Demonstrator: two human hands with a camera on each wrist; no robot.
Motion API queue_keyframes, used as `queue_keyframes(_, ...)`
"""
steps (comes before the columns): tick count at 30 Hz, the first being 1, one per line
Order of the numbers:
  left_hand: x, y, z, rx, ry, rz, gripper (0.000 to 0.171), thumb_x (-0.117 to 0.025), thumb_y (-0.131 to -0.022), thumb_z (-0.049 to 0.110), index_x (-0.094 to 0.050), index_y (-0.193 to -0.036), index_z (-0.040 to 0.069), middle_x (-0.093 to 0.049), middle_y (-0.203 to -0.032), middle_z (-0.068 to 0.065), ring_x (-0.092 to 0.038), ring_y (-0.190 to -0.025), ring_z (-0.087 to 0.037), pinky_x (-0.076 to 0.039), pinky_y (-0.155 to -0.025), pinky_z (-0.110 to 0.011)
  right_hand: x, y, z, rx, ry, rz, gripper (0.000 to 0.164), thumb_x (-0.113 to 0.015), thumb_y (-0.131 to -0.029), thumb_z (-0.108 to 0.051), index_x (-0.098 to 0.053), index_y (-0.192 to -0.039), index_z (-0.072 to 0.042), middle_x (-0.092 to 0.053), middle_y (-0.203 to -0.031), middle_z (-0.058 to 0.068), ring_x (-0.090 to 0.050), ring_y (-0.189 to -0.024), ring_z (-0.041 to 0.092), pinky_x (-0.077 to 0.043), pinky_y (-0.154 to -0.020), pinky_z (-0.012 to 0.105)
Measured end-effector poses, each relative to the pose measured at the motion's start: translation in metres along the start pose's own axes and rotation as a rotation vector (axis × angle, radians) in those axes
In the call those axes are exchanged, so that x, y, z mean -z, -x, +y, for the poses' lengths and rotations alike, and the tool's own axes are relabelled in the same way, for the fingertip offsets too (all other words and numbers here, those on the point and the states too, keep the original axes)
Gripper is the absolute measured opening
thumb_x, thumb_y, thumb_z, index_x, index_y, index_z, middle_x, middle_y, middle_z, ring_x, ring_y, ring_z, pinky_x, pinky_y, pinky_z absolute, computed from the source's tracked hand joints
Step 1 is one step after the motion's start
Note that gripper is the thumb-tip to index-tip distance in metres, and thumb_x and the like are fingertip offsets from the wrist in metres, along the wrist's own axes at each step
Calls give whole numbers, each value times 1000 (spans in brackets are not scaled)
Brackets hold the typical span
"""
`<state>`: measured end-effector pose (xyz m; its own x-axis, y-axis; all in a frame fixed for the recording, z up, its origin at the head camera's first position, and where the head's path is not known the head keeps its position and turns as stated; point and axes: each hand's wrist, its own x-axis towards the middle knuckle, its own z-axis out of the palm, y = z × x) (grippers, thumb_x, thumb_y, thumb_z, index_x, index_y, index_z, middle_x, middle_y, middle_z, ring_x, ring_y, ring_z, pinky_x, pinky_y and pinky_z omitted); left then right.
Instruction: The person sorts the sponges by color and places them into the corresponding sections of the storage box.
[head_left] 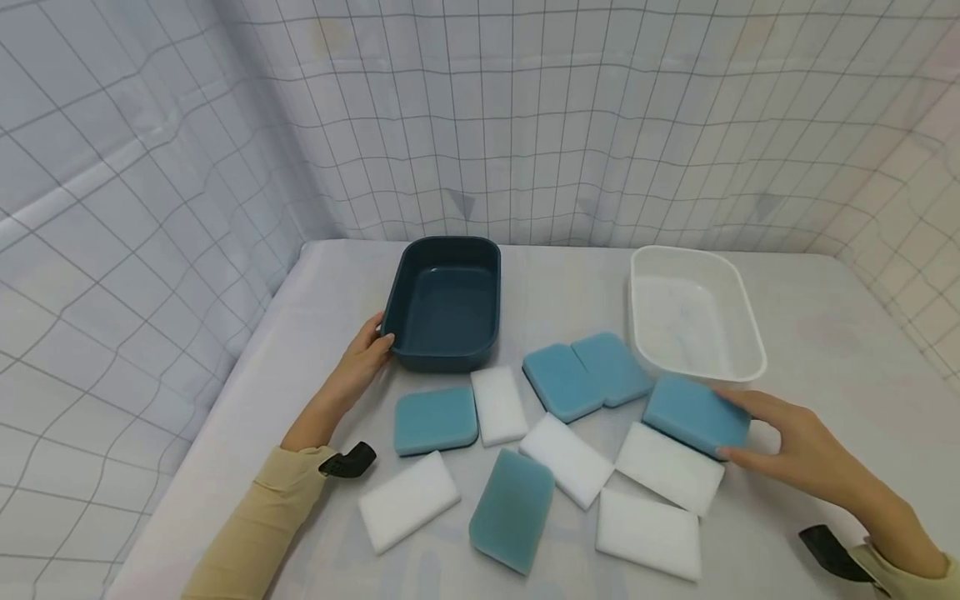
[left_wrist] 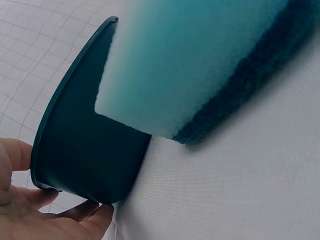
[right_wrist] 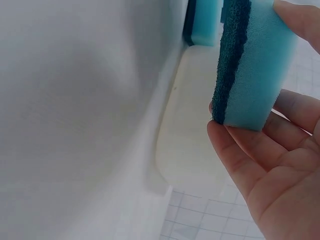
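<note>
At the near left corner of a dark teal plastic basin [head_left: 442, 364], my left hand [head_left: 351, 375] grips the wall, thumb and fingers set against it. The left wrist view shows that hand's fingertips [left_wrist: 104, 215] along the basin's outside. My right hand [head_left: 813, 446] pinches a blue scouring sponge [head_left: 696, 412] by its right end, between thumb and fingers. Its dark scrub layer [right_wrist: 231, 60] faces down in the right wrist view. The held sponge overlaps a white melamine sponge [head_left: 670, 468] and the near rim of a white basin [head_left: 752, 377] in the head view.
Two blue sponges [head_left: 562, 383] lie side by side between the basins. Another blue sponge [head_left: 437, 419] and a white sponge [head_left: 499, 406] lie just before the dark basin. Nearer the front are a blue sponge [head_left: 513, 510] and several white sponges [head_left: 648, 533]. Gridded curtains [head_left: 562, 125] surround the table.
</note>
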<state>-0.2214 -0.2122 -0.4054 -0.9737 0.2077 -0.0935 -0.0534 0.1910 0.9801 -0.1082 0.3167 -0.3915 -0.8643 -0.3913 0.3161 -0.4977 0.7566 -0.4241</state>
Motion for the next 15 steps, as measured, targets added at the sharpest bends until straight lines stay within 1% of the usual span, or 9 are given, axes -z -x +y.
queue_keyframes(6, 1, 0, 1, 5, 1, -1, 56, -30, -102, 15, -5, -151, 6, -11, -155, -25, -19, -143, -34, -18, -117, -48, 5, -2, -6, 53, -6, 55, 82, -86, -60, -13, -51, -134, -15, -40, -135, -31, -29, -121, -26, -22, -91, -7)
queue_keyframes(10, 1, 0, 1, -1, 7, -5, 56, -30, -102, 16, -4, -151, 6, -10, -155, -25, -19, -144, -34, -18, -117, -48, 8, -6, -10, 94, -11, 97, 84, -87, -55, -7, -53, -132, -11, -39, -135, -33, -32, -122, -23, -24, -93, -7)
queue_keyframes(15, 0, 0, 0, -1, 14, -7, 56, -31, -102, 16, -5, -151, 6, -9, -155, -24, -19, -143, -34, -18, -118, -48, 11, -10, -14, 110, -12, 117, 87, -87, -52, -2, -53, -132, -8, -36, -136, -35, -32, -124, -22, -24, -94, -6)
